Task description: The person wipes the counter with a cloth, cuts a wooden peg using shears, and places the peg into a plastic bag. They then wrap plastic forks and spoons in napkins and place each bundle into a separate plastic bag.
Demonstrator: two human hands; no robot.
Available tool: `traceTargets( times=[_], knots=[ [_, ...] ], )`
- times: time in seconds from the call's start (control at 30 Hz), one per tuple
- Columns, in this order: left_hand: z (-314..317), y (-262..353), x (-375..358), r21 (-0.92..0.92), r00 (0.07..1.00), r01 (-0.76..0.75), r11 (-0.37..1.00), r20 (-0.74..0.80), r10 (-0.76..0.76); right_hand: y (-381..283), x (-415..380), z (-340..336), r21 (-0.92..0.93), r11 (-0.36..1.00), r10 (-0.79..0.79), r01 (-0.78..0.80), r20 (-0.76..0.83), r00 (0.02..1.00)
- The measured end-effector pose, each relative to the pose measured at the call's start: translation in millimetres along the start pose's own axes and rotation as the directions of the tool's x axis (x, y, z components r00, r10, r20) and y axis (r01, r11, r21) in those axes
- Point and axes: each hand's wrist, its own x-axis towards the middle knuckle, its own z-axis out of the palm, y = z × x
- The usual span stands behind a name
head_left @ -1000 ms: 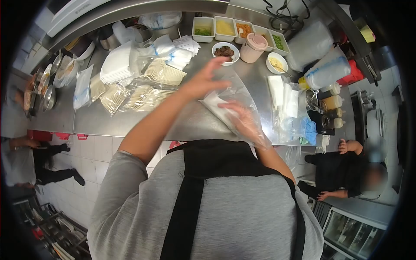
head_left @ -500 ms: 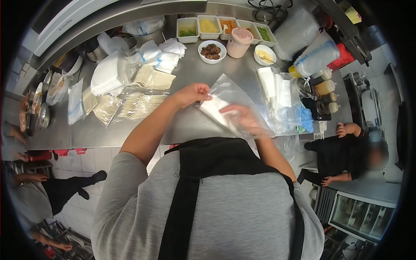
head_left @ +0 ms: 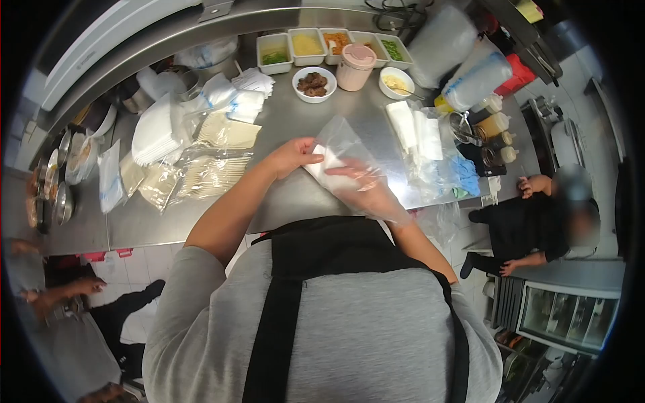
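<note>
My left hand (head_left: 296, 156) pinches the upper left edge of a clear plastic bag (head_left: 344, 138). Inside the bag, my right hand (head_left: 366, 187) shows through the film with its fingers stretched toward a folded white napkin (head_left: 316, 161). The napkin lies between the two hands, partly covered by the plastic. Left of my left forearm are clear packs of cream-coloured items (head_left: 215, 171). To the right of the bag lie rolled white napkins (head_left: 426, 138) in plastic.
Several white containers of food (head_left: 307, 45) line the back, with a bowl of brown meat (head_left: 314, 84), a lidded pink cup (head_left: 355, 70) and a small bowl (head_left: 397, 84) before them. Sauce bottles (head_left: 494, 125) stand right. Co-workers (head_left: 524, 225) are at both sides.
My right hand has moved further left inside the bag, toward the napkin. My left hand still grips the edge. The view has shifted slightly, and the co-worker at the left has moved.
</note>
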Motion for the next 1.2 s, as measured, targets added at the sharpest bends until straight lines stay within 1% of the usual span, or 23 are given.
traceTargets(
  times=[0.03, 0.13, 0.17, 0.2, 0.23, 0.3, 0.37, 0.47, 0.5, 0.57, 0.6, 0.63, 0.67, 0.7, 0.73, 0.77, 0.83, 0.9, 0.93, 1.0, 1.1, 1.13, 1.2],
  knots=[
    [1.8, -4.5, 4.2, -0.002, 1.000, -0.010, 1.000, -0.015, 0.010, -3.1, -3.0, -3.6, -0.043, 0.999, 0.003, -0.003, -0.006, 1.000],
    [-4.0, -6.0, 16.2, -0.009, 0.988, -0.102, 0.995, -0.117, 0.100, 10.6, -14.8, -14.2, -0.241, 0.954, -0.196, 0.176, -0.062, 0.979],
    [-8.5, -2.4, 18.2, -0.007, 0.977, -0.143, 0.990, -0.163, 0.140, 12.7, -23.3, -21.4, -0.009, 0.998, -0.057, 0.057, -0.123, 0.991],
    [-15.2, 3.1, 20.1, -0.015, 0.973, -0.136, 0.991, -0.188, 0.131, 14.9, -38.0, -32.4, 0.230, 0.972, 0.088, -0.051, -0.151, 0.985],
    [-22.5, 10.1, 23.1, -0.023, 0.969, -0.131, 0.991, -0.213, 0.123, 17.0, -52.9, -44.8, 0.458, 0.878, 0.229, -0.139, -0.145, 0.963],
    [-17.5, 27.0, 37.2, -0.027, 0.964, -0.115, 0.993, -0.246, 0.105, 20.1, -81.8, -74.3, 0.627, 0.779, 0.316, -0.020, -0.364, 0.876],
    [0.3, 43.8, 55.9, -0.018, 0.963, -0.088, 0.996, -0.258, 0.080, 37.0, -107.3, -95.3, 0.689, 0.724, 0.474, 0.021, -0.520, 0.710],
    [29.5, 56.8, 120.8, 0.214, 0.992, -0.093, 0.972, -0.065, 0.109, 49.9, -129.0, -112.6, 0.578, 0.811, 0.445, 0.087, -0.707, 0.551],
    [46.3, 63.8, 142.6, 0.290, 0.994, -0.106, 0.951, -0.008, 0.113, 50.9, -131.8, -117.5, 0.549, 0.830, 0.431, 0.094, -0.740, 0.517],
    [77.9, 73.9, 188.9, 0.330, 0.990, -0.131, 0.935, 0.087, 0.109, 52.7, -135.3, -126.5, 0.493, 0.864, 0.401, 0.103, -0.798, 0.451],
    [93.4, 80.9, 208.2, 0.444, 0.990, -0.138, 0.885, 0.091, 0.109, 56.0, -138.7, -129.9, 0.475, 0.876, 0.399, 0.086, -0.812, 0.426],
    [107.2, 87.1, 223.6, 0.552, 0.990, -0.141, 0.822, 0.092, 0.108, 61.3, -136.7, -133.6, 0.338, 0.940, 0.326, -0.040, -0.862, 0.388],
    [117.8, 89.1, 236.0, 0.710, 0.984, -0.167, 0.684, 0.077, 0.161, 66.5, -132.8, -135.2, 0.194, 0.966, 0.244, -0.170, -0.899, 0.363],
    [126.9, 90.1, 246.2, 0.839, 0.974, -0.174, 0.516, 0.072, 0.213, 70.3, -127.5, -136.2, 0.047, 0.953, 0.155, -0.298, -0.924, 0.350],
    [133.0, 90.3, 252.5, 0.931, 0.961, -0.165, 0.326, 0.078, 0.264, 68.5, -115.5, -136.2, 0.046, 0.960, 0.138, -0.275, -0.935, 0.328],
    [138.3, 90.8, 251.6, 0.942, 0.927, -0.198, 0.272, 0.090, 0.363, 71.0, -104.5, -136.4, -0.096, 0.945, 0.052, -0.311, -0.899, 0.436],
    [143.2, 86.4, 238.9, 0.959, 0.831, -0.237, 0.155, 0.118, 0.544, 77.5, -81.2, -136.2, -0.374, 0.870, -0.089, -0.320, -0.758, 0.646],
    [136.0, 81.5, 217.9, 0.947, 0.778, -0.302, 0.109, 0.179, 0.602, 97.2, -55.0, -129.3, -0.380, 0.895, -0.055, -0.233, -0.613, 0.788],
    [130.4, 79.0, 206.4, 0.940, 0.748, -0.332, 0.083, 0.208, 0.630, 106.0, -45.2, -127.0, -0.410, 0.884, -0.066, -0.225, -0.585, 0.808],
    [112.2, 69.7, 182.2, 0.931, 0.766, -0.349, 0.110, 0.216, 0.605, 124.0, -27.8, -121.8, -0.470, 0.858, -0.086, -0.208, -0.529, 0.844],
    [97.3, 55.4, 148.5, 0.915, 0.777, -0.380, 0.133, 0.238, 0.583, 169.2, -14.2, -110.8, -0.419, 0.848, 0.122, -0.326, -0.444, 0.888],
    [97.7, 51.5, 140.7, 0.908, 0.776, -0.395, 0.139, 0.248, 0.580, 184.2, -12.3, -115.7, -0.310, 0.902, 0.140, -0.301, -0.449, 0.882],
    [101.5, 48.5, 131.1, 0.914, 0.784, -0.391, 0.106, 0.270, 0.559, 156.4, -16.4, -144.3, -0.066, 0.976, 0.144, -0.210, -0.530, 0.836]
  ],
)
